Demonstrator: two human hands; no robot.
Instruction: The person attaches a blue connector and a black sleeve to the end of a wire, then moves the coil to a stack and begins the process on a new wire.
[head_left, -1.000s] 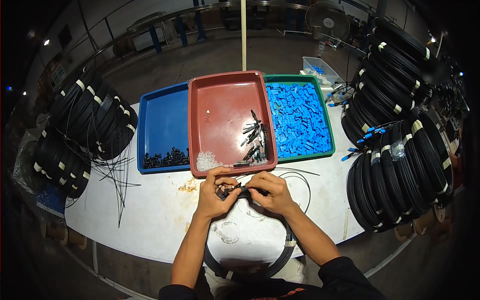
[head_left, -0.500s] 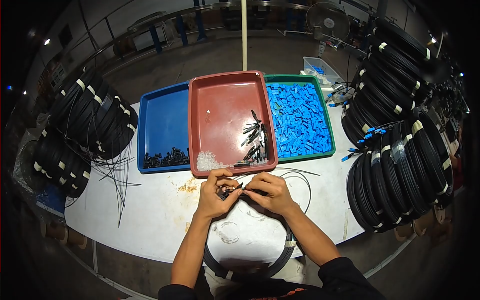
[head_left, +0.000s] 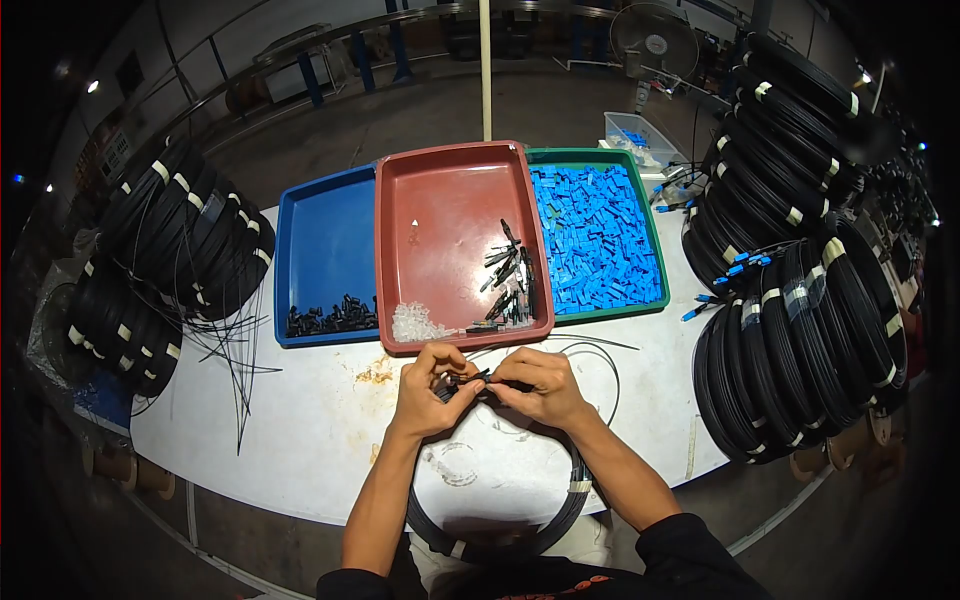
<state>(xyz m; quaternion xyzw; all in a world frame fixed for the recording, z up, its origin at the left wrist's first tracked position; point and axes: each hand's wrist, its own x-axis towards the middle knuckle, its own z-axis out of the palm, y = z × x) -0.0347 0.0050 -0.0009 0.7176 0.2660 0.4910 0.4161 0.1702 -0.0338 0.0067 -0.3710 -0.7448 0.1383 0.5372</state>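
Note:
My left hand [head_left: 432, 392] and my right hand [head_left: 542, 388] meet above the near side of the table, just in front of the red tray. Both are closed, with fingertips pinching a small dark connector piece [head_left: 482, 376] between them. The fingers cover most of it, so its exact form cannot be made out. Under my forearms lies a coil of black cable [head_left: 578, 487], bound with pale tape, partly over the table's front edge. A loose loop of thin cable [head_left: 617, 385] curves out to the right of my right hand.
Beyond my hands stand a blue tray [head_left: 325, 200] with black pieces, a red tray [head_left: 455, 150] with clear and black parts, and a green tray [head_left: 655, 265] full of blue connectors. Stacked cable coils flank the table at left [head_left: 190, 235] and right [head_left: 800, 370].
My fingertips have shifted slightly around the small piece, and a pale spot between them no longer shows. Both hands stay in nearly the same place.

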